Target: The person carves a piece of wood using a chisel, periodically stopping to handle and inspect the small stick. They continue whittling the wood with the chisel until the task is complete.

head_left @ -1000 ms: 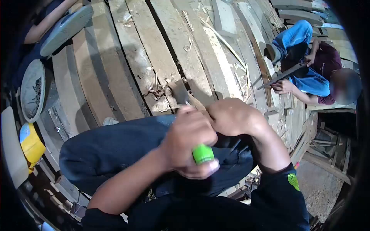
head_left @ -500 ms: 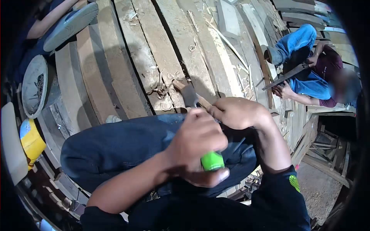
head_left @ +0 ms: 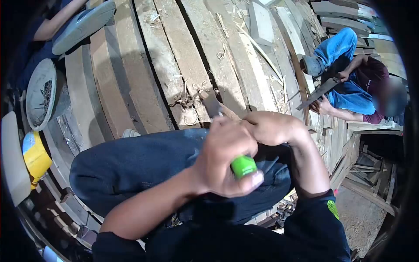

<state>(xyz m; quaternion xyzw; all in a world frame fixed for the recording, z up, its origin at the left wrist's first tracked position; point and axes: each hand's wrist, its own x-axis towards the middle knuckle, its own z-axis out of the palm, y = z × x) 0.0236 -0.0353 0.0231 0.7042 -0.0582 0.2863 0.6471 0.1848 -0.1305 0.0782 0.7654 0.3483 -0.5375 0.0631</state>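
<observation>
My left hand is wrapped round the green handle of a tool, its thumb on the side nearer my body. The tool's flat metal blade points away from me and lies against a narrow piece of wood. My right hand is closed round the near end of that wood, close beside my left fingers. Both hands are above my dark trousers. Curled shavings lie on the planks just beyond the blade.
Wooden planks with dark gaps form the floor. At the right a seated person holds a saw. Another person's arm shows at upper left. A round basin and a yellow container stand at left.
My left hand and the green handle have moved slightly up and away from my body. The right hand has barely moved. The other person's saw has changed its angle.
</observation>
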